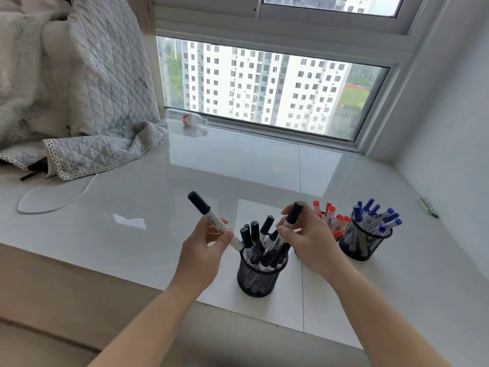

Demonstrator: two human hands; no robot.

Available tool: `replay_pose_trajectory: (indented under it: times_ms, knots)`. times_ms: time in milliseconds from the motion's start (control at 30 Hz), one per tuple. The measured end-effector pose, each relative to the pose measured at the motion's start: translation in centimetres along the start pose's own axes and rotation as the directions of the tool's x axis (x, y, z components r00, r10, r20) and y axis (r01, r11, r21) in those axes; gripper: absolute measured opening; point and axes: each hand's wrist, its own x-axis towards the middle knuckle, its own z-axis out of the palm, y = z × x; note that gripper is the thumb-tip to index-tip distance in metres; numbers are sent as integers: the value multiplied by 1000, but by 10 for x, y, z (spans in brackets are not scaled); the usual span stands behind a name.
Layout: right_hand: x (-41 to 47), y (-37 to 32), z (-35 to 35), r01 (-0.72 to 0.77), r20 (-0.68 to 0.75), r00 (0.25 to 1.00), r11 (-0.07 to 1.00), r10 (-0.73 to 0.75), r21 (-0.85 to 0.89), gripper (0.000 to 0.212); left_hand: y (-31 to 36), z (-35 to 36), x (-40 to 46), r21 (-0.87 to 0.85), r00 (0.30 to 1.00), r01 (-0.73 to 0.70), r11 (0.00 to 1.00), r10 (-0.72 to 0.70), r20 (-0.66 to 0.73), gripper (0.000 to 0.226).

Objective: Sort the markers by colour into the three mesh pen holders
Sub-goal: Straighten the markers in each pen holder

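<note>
Two bare hands work over a glossy white stone window ledge (185, 165), with a quilted grey-white blanket (87, 102) heaped at ten o'clock and a wide window (264, 86) at twelve. A white sheet of paper (264, 308) lies on the ledge at six o'clock. On it stands the nearest black wire-mesh pen holder (258, 278), full of black-capped white markers (255, 239) standing caps up. At three o'clock from it, a second black mesh holder (363, 242) carries blue-capped markers (375, 218). Between the two, mostly hidden behind the right hand, red-capped markers (332, 215) stand in a third holder of which little shows. The left hand (205, 245) grips a black-capped white marker (214, 217) by its barrel, tilted with the cap towards eleven o'clock, its lower end just above the nearest holder's rim. The right hand (307, 239) pinches another black-capped marker (292, 217) above the same holder, cap upward. A thin white cable (53, 200) loops at nine o'clock.
</note>
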Motion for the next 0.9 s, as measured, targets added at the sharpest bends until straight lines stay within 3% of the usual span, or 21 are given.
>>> replay_pose_trajectory:
  times_ms: [233, 400, 767, 900]
  knots:
    - [-2, 3, 2, 136, -146, 980, 991, -135, -6, 71, -3, 7, -5, 56, 999, -17, 998, 15, 45, 18]
    - [1, 9, 2, 134, -123, 982, 989, -141, -61, 54, -8, 13, -8, 96, 998, -55, 994, 52, 33, 18]
    - [-4, 13, 1, 75, -126, 989, 997, -77, -19, 45, 0, 14, -6, 161, 981, -193, 968, 195, 2, 19]
    - [-11, 12, 5, 119, -150, 980, 990, -128, -69, 45, 0, 13, -5, 199, 979, -204, 958, 204, 23, 18]
